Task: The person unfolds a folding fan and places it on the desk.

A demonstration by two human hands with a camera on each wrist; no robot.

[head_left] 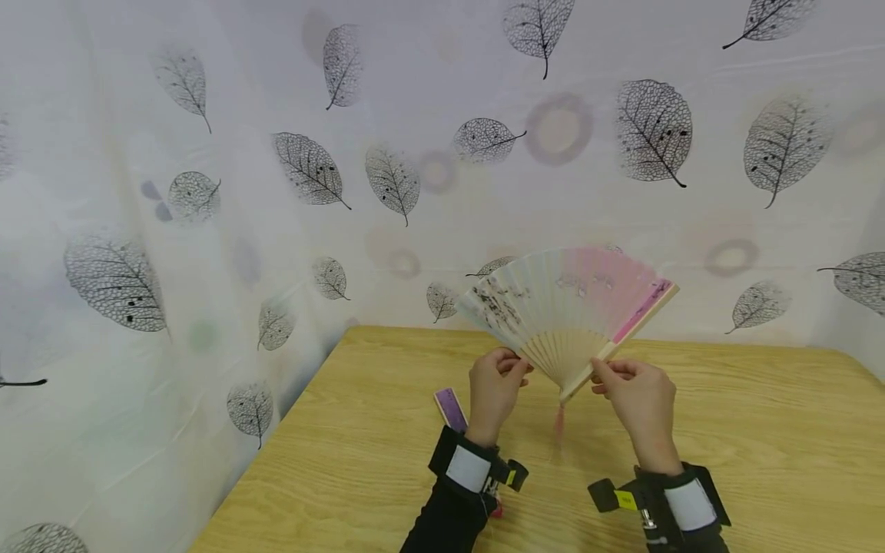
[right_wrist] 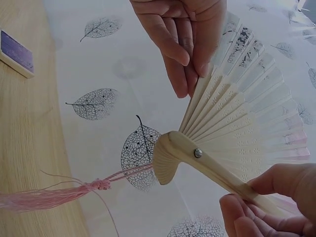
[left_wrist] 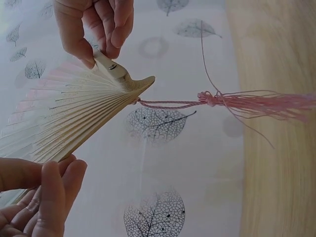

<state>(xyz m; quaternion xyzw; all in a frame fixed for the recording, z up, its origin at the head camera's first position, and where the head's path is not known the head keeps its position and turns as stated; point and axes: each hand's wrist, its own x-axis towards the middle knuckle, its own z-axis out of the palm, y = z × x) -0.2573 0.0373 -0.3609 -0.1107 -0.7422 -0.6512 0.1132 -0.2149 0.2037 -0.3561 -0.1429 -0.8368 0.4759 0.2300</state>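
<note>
A folding fan [head_left: 563,307] is spread wide above the table, its leaf running from pale white with dark blossoms to pink. My left hand [head_left: 496,388] pinches its left outer rib between thumb and fingers. The right outer rib is gripped by my right hand [head_left: 639,395], low near the pivot. From the fan's base a pink tassel [left_wrist: 266,104] hangs down. In the right wrist view a metal rivet [right_wrist: 198,153] shows at the pivot, and wooden ribs [right_wrist: 222,108] with small cut-outs fan out from it.
On the wooden table [head_left: 332,461], a purple-faced piece with a pale edge [head_left: 451,408] lies beyond my left wrist. A small red thing [head_left: 497,508] peeks out by the left sleeve. Behind the table hangs a leaf-patterned curtain [head_left: 415,69].
</note>
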